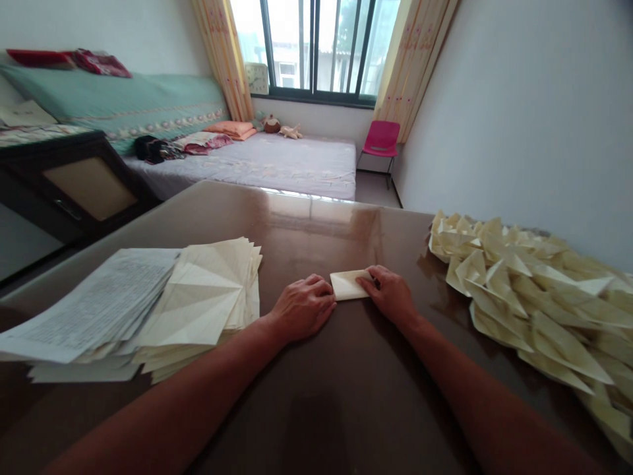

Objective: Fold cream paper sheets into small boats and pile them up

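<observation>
A small folded cream paper (347, 284) lies flat on the glossy brown table (316, 396) between my hands. My left hand (302, 307) rests knuckles up at the paper's left edge, fingers curled and pressed down on it. My right hand (390, 293) lies on the paper's right end, fingers bent and pressing it to the table. Neither hand lifts the paper.
A stack of creased cream sheets (202, 297) lies left of my hands, with printed sheets (93, 303) overlapping its left side. A heap of folded paper shapes (539, 297) fills the table's right side by the wall. Beyond the table are a bed (277, 161) and a pink chair (380, 140).
</observation>
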`<state>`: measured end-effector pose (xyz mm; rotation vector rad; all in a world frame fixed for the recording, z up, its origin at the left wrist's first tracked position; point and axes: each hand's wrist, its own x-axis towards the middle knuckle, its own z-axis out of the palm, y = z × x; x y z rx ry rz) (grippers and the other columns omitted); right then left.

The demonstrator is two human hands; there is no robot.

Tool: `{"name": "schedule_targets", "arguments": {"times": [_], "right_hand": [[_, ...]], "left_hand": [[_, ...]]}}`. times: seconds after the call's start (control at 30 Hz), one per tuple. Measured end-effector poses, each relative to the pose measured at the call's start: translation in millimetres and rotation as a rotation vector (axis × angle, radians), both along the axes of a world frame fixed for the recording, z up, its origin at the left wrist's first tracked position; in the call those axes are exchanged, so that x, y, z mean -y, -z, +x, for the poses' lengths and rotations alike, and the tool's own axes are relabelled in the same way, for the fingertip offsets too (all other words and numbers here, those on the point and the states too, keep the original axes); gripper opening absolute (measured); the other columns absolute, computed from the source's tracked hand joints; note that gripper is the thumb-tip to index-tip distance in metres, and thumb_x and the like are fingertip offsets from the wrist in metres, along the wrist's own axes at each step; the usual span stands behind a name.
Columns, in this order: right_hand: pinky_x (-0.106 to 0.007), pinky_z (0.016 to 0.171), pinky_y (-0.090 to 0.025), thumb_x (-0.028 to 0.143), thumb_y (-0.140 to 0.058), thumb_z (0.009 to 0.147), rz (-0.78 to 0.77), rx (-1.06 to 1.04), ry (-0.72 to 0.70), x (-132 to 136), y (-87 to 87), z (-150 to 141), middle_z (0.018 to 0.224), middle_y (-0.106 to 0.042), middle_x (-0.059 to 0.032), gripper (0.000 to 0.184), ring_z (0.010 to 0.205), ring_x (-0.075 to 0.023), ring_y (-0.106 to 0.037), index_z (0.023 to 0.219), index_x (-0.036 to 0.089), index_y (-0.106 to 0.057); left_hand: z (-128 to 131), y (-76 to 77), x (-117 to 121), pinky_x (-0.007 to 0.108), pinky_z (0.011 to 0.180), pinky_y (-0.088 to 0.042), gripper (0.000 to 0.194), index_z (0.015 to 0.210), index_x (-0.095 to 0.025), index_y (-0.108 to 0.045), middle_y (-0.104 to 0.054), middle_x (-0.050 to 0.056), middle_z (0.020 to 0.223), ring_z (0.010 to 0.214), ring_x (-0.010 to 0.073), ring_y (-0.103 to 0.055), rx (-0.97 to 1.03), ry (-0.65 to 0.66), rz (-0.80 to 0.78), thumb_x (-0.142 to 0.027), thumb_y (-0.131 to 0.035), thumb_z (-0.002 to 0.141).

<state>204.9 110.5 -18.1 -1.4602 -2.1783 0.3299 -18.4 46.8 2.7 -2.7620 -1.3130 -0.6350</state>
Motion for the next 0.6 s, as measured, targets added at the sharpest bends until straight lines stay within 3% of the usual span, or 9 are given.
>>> {"name": "schedule_targets", "arguments": {"times": [0.17, 0.5, 0.6], "right_hand": [[-0.025, 0.056, -0.026, 0.045, -0.047, 0.089, 0.071, 0.104, 0.047, -0.5, 0.7, -2.5, 0.077, -0.06, -0.0013, 0.033, 0.065, -0.0132, -0.049, 0.07, 0.019, -0.054], [-0.026, 0.056, -0.026, 0.046, -0.047, 0.088, 0.065, 0.167, 0.065, -2.4, 4.0, -3.2, 0.083, -0.062, -0.0028, 0.031, 0.069, -0.0144, -0.052, 0.077, 0.02, -0.058], [-0.026, 0.057, -0.028, 0.048, -0.046, 0.089, 0.049, 0.172, 0.056, -1.7, 3.6, -3.4, 0.085, -0.063, -0.0029, 0.032, 0.071, -0.0151, -0.054, 0.079, 0.02, -0.06]], "left_hand": [[0.2, -0.6, 0.5, 0.03, 0.075, -0.047, 0.027, 0.089, -0.021, -0.068, -0.063, 0.004, 0.091, 0.09, 0.0174, -0.054, -0.032, -0.031, -0.004, -0.031, -0.043, 0.092], [2.9, -1.0, 2.0, 0.031, 0.074, -0.048, 0.028, 0.089, -0.021, -0.068, -0.061, 0.005, 0.087, 0.088, 0.0183, -0.054, -0.041, -0.108, -0.008, -0.031, -0.042, 0.093], [7.1, -0.2, 0.7, 0.035, 0.084, -0.049, 0.029, 0.103, -0.019, -0.065, -0.063, 0.007, 0.1, 0.099, 0.0205, -0.054, 0.051, -0.177, 0.039, -0.033, -0.041, 0.094]]}}
